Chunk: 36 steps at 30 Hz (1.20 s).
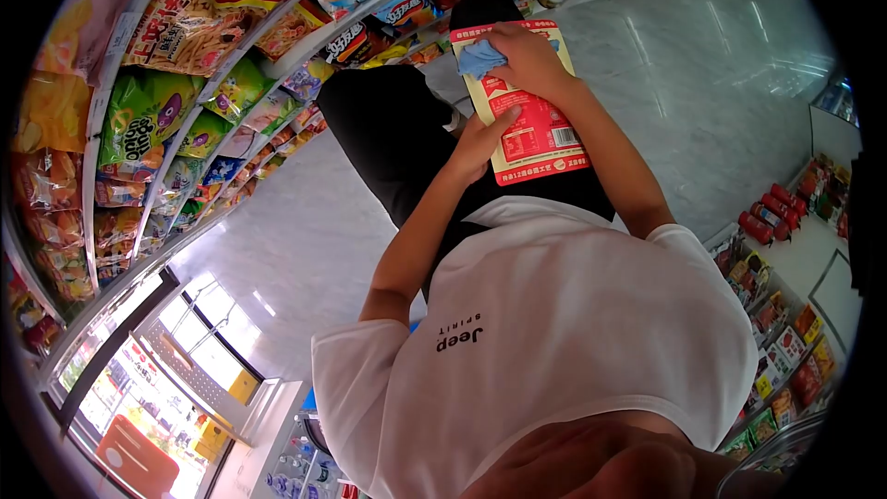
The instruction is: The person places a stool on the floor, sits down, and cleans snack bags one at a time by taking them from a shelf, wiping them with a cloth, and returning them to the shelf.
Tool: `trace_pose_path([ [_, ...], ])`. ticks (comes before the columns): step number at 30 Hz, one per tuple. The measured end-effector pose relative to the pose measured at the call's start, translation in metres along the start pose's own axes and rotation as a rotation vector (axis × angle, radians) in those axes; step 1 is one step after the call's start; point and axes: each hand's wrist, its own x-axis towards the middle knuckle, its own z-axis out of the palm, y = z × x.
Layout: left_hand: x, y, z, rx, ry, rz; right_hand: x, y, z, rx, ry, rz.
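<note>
A flat red and cream package with a barcode rests over my lap, its printed face up. My left hand grips its left edge, thumb on the face and the other fingers hidden underneath. Near the upper end, my right hand is closed on a crumpled blue cloth, which touches the package. The fingertips of my right hand are partly hidden by the cloth.
Curved-looking shelves of bagged snacks run along the left and top. Red cylindrical items and racks of small packets stand at the right. Grey floor surrounds my black-trousered legs. An orange chair back shows lower left.
</note>
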Motion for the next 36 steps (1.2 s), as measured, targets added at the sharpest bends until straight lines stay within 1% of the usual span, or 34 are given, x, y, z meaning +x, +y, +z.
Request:
trace_pose_path([
  [2, 0.002, 0.001, 0.0, -0.004, -0.003, 0.0, -0.009, -0.004, -0.003, 0.003, 0.074, -0.042],
  [5, 0.003, -0.003, -0.003, -0.002, -0.011, 0.002, -0.019, -0.014, -0.024, 0.072, -0.113, 0.009],
  [7, 0.006, -0.003, -0.003, 0.026, 0.02, -0.015, -0.029, -0.022, -0.034, 0.082, -0.118, 0.018],
  [10, 0.008, -0.005, -0.013, -0.187, -0.04, 0.016, -0.043, -0.032, -0.042, 0.096, -0.12, 0.035],
  [11, 0.007, -0.004, -0.015, -0.151, -0.02, -0.012, -0.046, -0.034, -0.045, 0.1, -0.119, 0.039],
  [14, 0.001, 0.003, -0.018, -0.329, -0.146, -0.059, -0.057, -0.046, -0.052, 0.076, -0.138, 0.032],
  [17, -0.006, 0.016, -0.006, -0.313, -0.1, -0.106, -0.067, -0.056, -0.052, 0.065, -0.181, -0.038],
  [20, -0.002, 0.015, -0.004, -0.218, -0.087, -0.055, -0.075, -0.065, -0.053, 0.06, -0.189, -0.167],
  [21, -0.002, 0.015, -0.003, -0.205, -0.072, -0.074, -0.078, -0.066, -0.05, 0.069, -0.152, -0.212],
  [23, -0.004, 0.016, 0.002, -0.178, -0.041, -0.113, -0.086, -0.073, -0.054, 0.065, -0.206, -0.218],
  [27, 0.001, 0.01, -0.002, -0.216, -0.067, -0.095, -0.103, -0.085, -0.056, 0.123, -0.247, -0.216],
  [33, -0.002, 0.01, 0.002, -0.223, -0.051, -0.063, -0.13, -0.09, -0.059, 0.156, -0.22, -0.17],
  [36, 0.0, 0.002, 0.003, -0.15, 0.004, -0.012, -0.14, -0.084, -0.058, 0.17, -0.059, -0.097],
])
